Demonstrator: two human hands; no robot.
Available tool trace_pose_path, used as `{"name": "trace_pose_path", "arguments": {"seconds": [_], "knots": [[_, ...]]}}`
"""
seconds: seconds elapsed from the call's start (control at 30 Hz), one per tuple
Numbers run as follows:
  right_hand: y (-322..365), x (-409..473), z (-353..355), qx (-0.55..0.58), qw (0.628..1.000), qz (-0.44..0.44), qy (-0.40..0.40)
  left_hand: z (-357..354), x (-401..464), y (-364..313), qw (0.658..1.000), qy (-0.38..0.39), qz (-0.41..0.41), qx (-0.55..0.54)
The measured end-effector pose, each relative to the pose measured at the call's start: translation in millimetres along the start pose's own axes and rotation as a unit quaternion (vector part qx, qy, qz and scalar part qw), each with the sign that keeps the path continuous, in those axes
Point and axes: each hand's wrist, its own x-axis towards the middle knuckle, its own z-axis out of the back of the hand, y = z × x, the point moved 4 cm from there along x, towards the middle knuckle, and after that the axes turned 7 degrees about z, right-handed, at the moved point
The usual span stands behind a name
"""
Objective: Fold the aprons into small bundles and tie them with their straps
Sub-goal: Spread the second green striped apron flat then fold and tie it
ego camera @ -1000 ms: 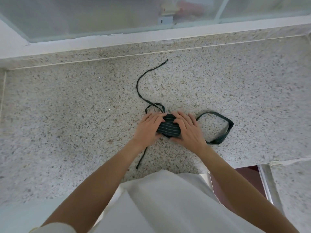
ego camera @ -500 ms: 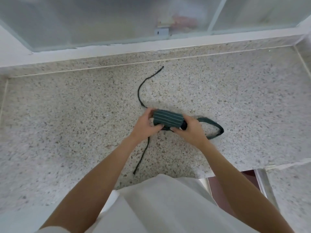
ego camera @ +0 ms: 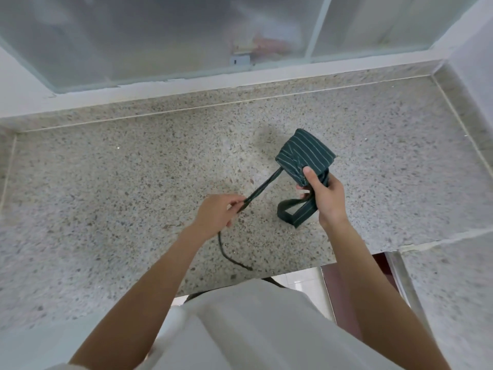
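A dark green apron with thin white stripes is rolled into a small bundle (ego camera: pixel 304 154). My right hand (ego camera: pixel 324 194) grips its near end and holds it lifted above the speckled stone counter (ego camera: pixel 112 182). A wide neck loop (ego camera: pixel 294 213) hangs below that hand. My left hand (ego camera: pixel 217 213) pinches a thin dark strap (ego camera: pixel 262 186) that runs taut from the bundle's left side. The strap's loose tail (ego camera: pixel 230 256) trails from under my left hand toward the counter's near edge.
A frosted sliding window (ego camera: pixel 186 36) with a white sill runs along the back. A raised stone ledge (ego camera: pixel 466 108) borders the counter on the right. A dark red gap with a metal rail (ego camera: pixel 400 276) opens at the near right edge.
The bundle has been lifted off the counter and moved to the right in my right hand. My left hand let go of the bundle and pulled one strap taut to the left.
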Motion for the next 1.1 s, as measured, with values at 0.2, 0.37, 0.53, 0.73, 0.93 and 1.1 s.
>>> {"name": "trace_pose_path", "arguments": {"seconds": [0.2,0.37,0.53,0.73,0.93,1.1], "knots": [[19.4,-12.8,6.2,-0.079,0.994,0.071,0.011,6.9,3.5,8.0,0.978,-0.035,-0.05,0.201],[27.0,-33.5,-8.5,-0.082,0.991,0.106,0.009,9.9,0.3,-41.8,0.987,-0.027,-0.149,-0.055],[28.8,-45.7,-16.8,-0.034,0.995,0.096,-0.007,-5.3,7.0,-58.9,0.979,0.02,-0.123,-0.158],[30.8,-55.7,-22.7,0.007,0.996,0.082,-0.029,-14.6,12.5,-62.2,0.972,0.042,-0.132,-0.19],[23.2,-53.1,-17.7,-0.04,0.992,0.083,-0.092,-18.9,10.7,-63.6,0.972,0.088,-0.129,-0.176],[7.5,-44.1,0.0,-0.591,0.786,0.165,-0.076,2.8,6.9,-71.6,0.918,0.105,-0.273,0.268]]}}
